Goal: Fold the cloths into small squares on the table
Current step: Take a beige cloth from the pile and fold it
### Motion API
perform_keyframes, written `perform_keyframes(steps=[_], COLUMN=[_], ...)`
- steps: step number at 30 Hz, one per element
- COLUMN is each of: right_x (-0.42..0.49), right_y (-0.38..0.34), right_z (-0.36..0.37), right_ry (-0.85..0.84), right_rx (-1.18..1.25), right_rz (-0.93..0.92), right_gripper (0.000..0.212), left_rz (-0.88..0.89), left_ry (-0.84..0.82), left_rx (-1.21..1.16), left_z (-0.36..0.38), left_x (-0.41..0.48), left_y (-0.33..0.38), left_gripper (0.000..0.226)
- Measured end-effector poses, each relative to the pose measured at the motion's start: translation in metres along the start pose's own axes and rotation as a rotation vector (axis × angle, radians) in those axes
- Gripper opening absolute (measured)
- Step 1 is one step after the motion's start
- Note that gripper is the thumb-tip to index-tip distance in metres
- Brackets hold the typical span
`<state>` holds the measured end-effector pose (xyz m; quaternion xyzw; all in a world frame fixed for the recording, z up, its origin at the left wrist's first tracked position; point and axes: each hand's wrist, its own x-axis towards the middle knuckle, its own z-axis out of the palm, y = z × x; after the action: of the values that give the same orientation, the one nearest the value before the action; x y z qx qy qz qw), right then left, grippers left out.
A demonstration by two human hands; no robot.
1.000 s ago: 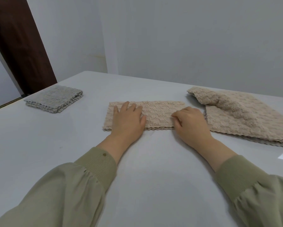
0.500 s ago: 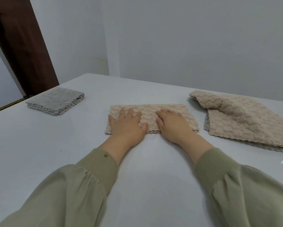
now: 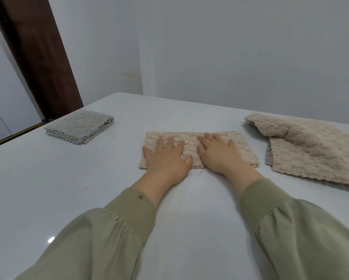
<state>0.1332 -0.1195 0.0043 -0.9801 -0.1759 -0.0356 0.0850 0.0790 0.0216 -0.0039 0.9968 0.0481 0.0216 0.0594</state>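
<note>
A beige cloth [image 3: 243,147], folded into a long strip, lies flat in the middle of the white table [image 3: 68,188]. My left hand [image 3: 166,158] presses flat on its left half with fingers spread. My right hand [image 3: 218,153] lies flat on the middle of the strip beside the left hand. A grey cloth [image 3: 79,128], folded into a small square, sits at the far left. At the right lies a pile of unfolded beige cloths [image 3: 307,146] with a grey edge showing underneath.
The table's left edge runs next to a dark wooden door frame [image 3: 40,57]. A pale wall [image 3: 230,47] stands right behind the table's far edge. Bare tabletop stretches in front of my arms.
My right hand left the strip's right end, opened, and slid leftward onto the middle of the cloth. The left hand stayed pressed on the left half.
</note>
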Motion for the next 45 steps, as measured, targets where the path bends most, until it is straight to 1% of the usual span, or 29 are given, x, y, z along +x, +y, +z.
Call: perform_keyframes(steps=[2, 4, 5, 8, 9, 10, 11, 14, 16, 18, 22, 26, 28, 30, 32, 33, 34, 36, 38, 39, 40, 42, 45], right_x=[0.002, 0.001, 0.000, -0.001, -0.001, -0.001, -0.001, -0.002, -0.002, -0.002, -0.008, -0.023, -0.033, -0.042, -0.050, -0.054, -0.058, -0.066, -0.072, -0.074, -0.075, -0.075, -0.074], right_y=[0.008, 0.013, 0.014, 0.011, 0.011, 0.012, 0.012, 0.013, 0.014, 0.016, 0.021, 0.024, 0.024, 0.023, 0.021, 0.021, 0.021, 0.021, 0.020, 0.019, 0.018, 0.016, 0.019], right_z=[0.001, 0.001, 0.001, 0.004, 0.005, 0.006, 0.006, 0.006, 0.006, 0.004, 0.000, 0.000, -0.001, -0.003, -0.004, -0.004, -0.004, -0.001, 0.000, 0.000, -0.001, -0.003, -0.001], right_ry=[-0.061, -0.059, -0.051, -0.013, -0.003, 0.002, 0.004, -0.002, -0.014, -0.034, -0.039, -0.025, 0.007, 0.073, 0.166, 0.228, 0.292, 0.392, 0.477, 0.518, 0.550, 0.568, 0.505], right_rx=[-0.032, -0.033, -0.037, -0.053, -0.053, -0.052, -0.051, -0.050, -0.045, -0.041, -0.040, -0.095, -0.092, -0.075, -0.062, -0.046, -0.023, 0.021, 0.044, 0.049, 0.054, 0.060, -0.032], right_rz=[0.080, 0.099, 0.093, 0.080, 0.082, 0.082, 0.080, 0.078, 0.090, 0.116, 0.204, 0.251, 0.242, 0.232, 0.205, 0.180, 0.150, 0.084, 0.056, 0.052, 0.048, 0.038, 0.029], right_gripper=[0.054, 0.055, 0.055, 0.055, 0.055, 0.055, 0.055, 0.054, 0.054, 0.054, 0.056, 0.058, 0.059, 0.058, 0.056, 0.055, 0.055, 0.051, 0.033, 0.027, 0.026, 0.030, 0.023], left_rz=[0.001, 0.001, 0.000, 0.031, 0.059, 0.088, 0.113, 0.187, 0.177, 0.138, 0.043, -0.050, -0.056, -0.005, 0.146, 0.222, 0.279, 0.345, 0.368, 0.367, 0.363, 0.360, 0.348], left_ry=[-0.011, 0.024, 0.083, 0.348, 0.381, 0.370, 0.324, 0.085, -0.069, -0.116, -0.116, -0.097, -0.005, 0.162, 0.338, 0.370, 0.348, 0.216, 0.112, 0.105, 0.117, 0.113, 0.026], left_rx=[-0.011, -0.028, -0.038, -0.019, -0.029, -0.056, -0.083, -0.065, -0.049, -0.049, -0.028, -0.089, -0.150, -0.272, -0.363, -0.381, -0.384, -0.350, -0.298, -0.277, -0.252, -0.197, -0.190], left_z=[0.000, -0.002, -0.004, -0.016, -0.021, -0.024, -0.025, -0.018, -0.011, -0.010, -0.014, -0.014, -0.013, -0.014, -0.017, -0.019, -0.021, -0.023, -0.026, -0.029, -0.032, -0.041, -0.047], left_x=[0.000, -0.001, -0.002, 0.005, 0.011, 0.018, 0.024, 0.039, 0.043, 0.043, 0.038, 0.027, 0.020, 0.013, 0.003, -0.002, -0.009, -0.020, -0.028, -0.030, -0.031, -0.032, -0.034], left_y=[0.000, 0.001, 0.001, -0.002, 0.000, 0.004, 0.008, 0.017, 0.012, 0.001, -0.025, -0.050, -0.054, -0.057, -0.060, -0.061, -0.062, -0.064, -0.066, -0.068, -0.069, -0.072, -0.076], left_gripper=[0.060, 0.058, 0.056, 0.048, 0.047, 0.046, 0.046, 0.049, 0.052, 0.056, 0.061, 0.061, 0.056, 0.049, 0.037, 0.032, 0.028, 0.029, 0.033, 0.034, 0.032, 0.025, 0.021])
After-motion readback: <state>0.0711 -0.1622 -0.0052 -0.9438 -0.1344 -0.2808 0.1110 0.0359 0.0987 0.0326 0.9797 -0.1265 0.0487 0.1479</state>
